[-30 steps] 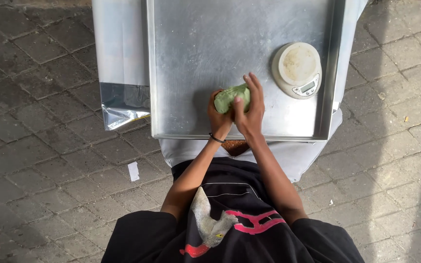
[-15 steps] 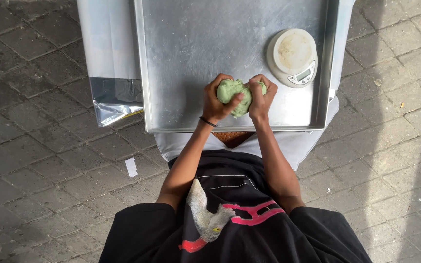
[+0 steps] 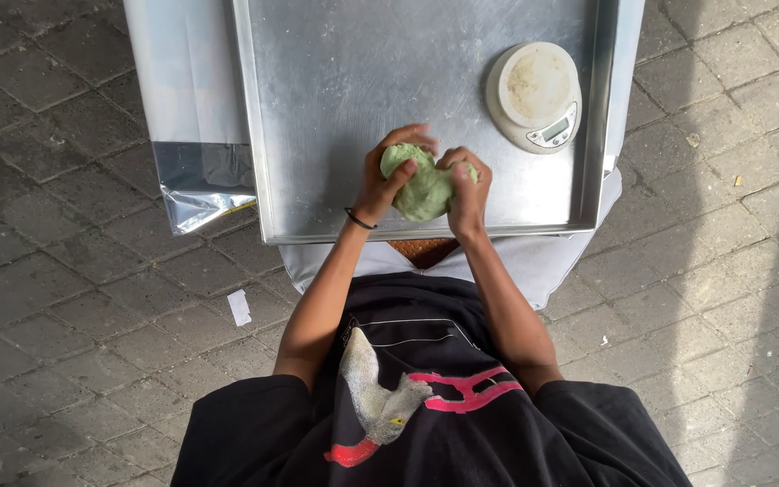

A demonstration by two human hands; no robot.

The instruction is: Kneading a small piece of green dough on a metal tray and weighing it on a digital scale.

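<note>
A lump of pale green dough is held between both hands just above the near part of a large metal tray. My left hand wraps its left side, with the fingers curled over the top. My right hand grips its right side. A thin black band sits on my left wrist. Part of the dough is hidden by the fingers.
A round white kitchen scale with a small display stands on the tray's right side. A silvery foil bag lies left of the tray. Pale cloth hangs under the tray's near edge. Grey paving stones surround everything.
A second ago my hands pressed the dough together near the tray's front edge. They have since spread to either side of it, and the lump looks rounder and larger.
</note>
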